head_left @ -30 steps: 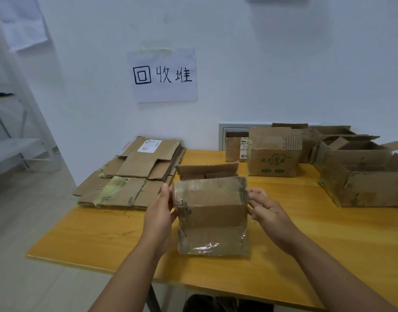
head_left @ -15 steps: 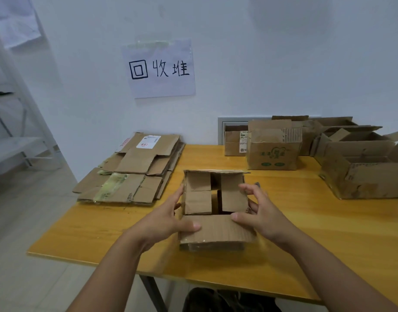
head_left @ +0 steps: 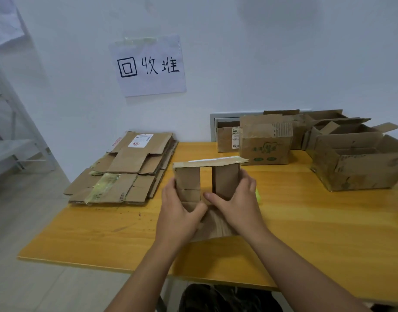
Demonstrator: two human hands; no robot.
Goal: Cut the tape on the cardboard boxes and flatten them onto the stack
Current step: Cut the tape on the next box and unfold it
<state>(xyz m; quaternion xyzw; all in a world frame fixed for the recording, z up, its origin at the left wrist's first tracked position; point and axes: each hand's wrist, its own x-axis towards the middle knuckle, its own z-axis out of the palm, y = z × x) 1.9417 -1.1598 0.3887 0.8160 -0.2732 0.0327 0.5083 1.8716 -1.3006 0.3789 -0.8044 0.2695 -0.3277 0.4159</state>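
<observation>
Nearest: two forearms reaching forward over the table (head_left: 81, 239) edge. Left hand (head_left: 179, 216) and right hand (head_left: 236, 203) both clamped on one small box (head_left: 207, 188), thumbs meeting at its near middle, fingers wrapped round its left and right sides; each grip narrow and full of cardboard. Box resting on the table directly between the hands, opened, two inner flaps standing upright with a gap between them, a taped flap (head_left: 210, 161) folded outward along the far edge. Long axis running away from the body. Neither hand nearer; both equally placed.

Stack (head_left: 126, 172) of flattened boxes lying up and to the left of the box, near but not touching, so left hand on the stack's side. Likely next: pressing the box flat, then carrying it leftward onto the stack.

Something small and yellow-green (head_left: 258, 195) showing just right of the right hand; too hidden to identify.

Farther, right of the box: several unflattened boxes (head_left: 351, 163), some open-topped; nothing seen inside them. Behind the stack, a paper sign (head_left: 148, 66) on the wall.
</observation>
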